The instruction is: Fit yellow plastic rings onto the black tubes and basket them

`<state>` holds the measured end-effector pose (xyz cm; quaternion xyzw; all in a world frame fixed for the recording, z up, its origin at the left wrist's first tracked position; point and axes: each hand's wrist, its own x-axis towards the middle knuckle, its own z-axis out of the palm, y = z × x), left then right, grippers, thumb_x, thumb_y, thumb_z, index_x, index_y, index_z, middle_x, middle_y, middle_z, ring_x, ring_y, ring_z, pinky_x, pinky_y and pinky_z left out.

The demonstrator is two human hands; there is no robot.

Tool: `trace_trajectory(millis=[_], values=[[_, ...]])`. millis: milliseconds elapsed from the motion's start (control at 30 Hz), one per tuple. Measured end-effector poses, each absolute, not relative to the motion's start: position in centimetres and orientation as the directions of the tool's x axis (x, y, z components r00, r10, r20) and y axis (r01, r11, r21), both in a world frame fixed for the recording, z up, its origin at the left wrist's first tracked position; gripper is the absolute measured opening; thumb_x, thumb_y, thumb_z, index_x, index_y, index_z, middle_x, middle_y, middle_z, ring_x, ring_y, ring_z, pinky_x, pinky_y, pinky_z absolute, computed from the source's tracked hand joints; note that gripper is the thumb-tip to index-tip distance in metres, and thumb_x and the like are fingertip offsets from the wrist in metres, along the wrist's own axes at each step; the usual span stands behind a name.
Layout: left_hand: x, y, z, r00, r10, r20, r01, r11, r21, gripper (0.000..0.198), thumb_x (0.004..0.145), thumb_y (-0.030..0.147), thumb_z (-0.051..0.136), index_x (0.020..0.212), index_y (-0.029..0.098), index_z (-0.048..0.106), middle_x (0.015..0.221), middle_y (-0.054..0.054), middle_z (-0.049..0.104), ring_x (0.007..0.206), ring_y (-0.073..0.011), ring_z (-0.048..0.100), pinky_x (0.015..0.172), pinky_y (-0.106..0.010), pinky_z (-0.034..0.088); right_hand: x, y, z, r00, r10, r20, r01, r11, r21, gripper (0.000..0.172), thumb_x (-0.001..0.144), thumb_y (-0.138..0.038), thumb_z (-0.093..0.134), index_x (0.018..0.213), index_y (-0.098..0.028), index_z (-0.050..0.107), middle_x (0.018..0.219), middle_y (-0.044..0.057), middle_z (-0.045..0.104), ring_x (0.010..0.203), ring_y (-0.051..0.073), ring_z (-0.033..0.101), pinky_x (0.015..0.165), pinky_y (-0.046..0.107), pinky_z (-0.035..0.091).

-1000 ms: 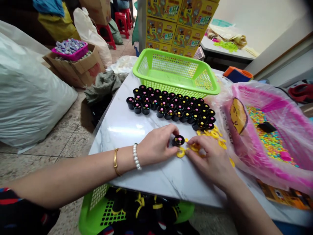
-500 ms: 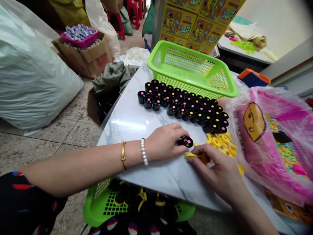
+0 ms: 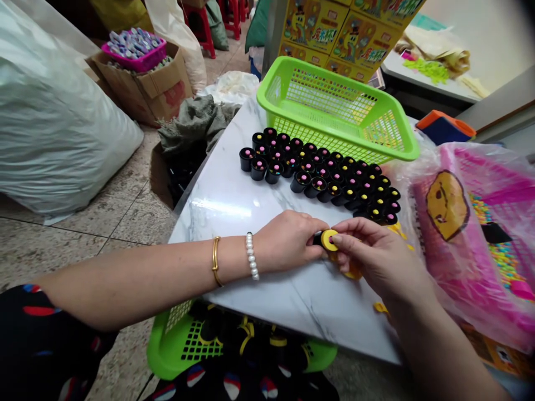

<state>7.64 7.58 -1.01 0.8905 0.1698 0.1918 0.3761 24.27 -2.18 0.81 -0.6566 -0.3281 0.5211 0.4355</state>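
Note:
My left hand (image 3: 288,240) grips a small black cup (image 3: 317,238), tipped on its side toward my right hand over the white marbled table (image 3: 234,278). Between thumb and fingers, my right hand (image 3: 382,264) pinches a yellow ring-shaped lid (image 3: 329,239) against the cup's mouth, with a pink piece showing at its centre. More yellow pieces (image 3: 353,271) sit under the curled fingers of that hand. Beyond both hands stand rows of black cups (image 3: 309,167) with pink or yellow pieces on top. Loose yellow lids (image 3: 399,229) lie partly behind my right hand.
Behind the cups stands a green basket (image 3: 409,146). A plastic-lined pink basket (image 3: 430,245) at right holds colourful beads (image 3: 501,259). Below the table edge, another green basket (image 3: 156,356) contains black cups with yellow lids. Cartons (image 3: 137,100) and large sacks (image 3: 62,128) occupy the left floor.
My right hand has moved up and left, bringing the yellow lid onto the cup's mouth. My left hand has turned the cup toward it. The view has shifted slightly.

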Motion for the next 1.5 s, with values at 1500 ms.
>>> trace_trajectory(millis=[1500], values=[[8.0,7.3,0.0,0.879,0.466,0.1,0.222,-0.586,0.779,0.015,0.084,0.029,0.061,0.093,0.02,0.068,0.064,0.003,0.062,0.056,-0.0106,0.052,0.054,-0.021,0.037,26.2,-1.3,1.3,-0.054,0.898,-0.436,-0.157,-0.439,-0.885,0.034,0.081,-0.04,0.07,0.104,-0.022,0.054,0.057,-0.007,0.058,0.032,0.003,0.036,0.032,0.015,0.024]])
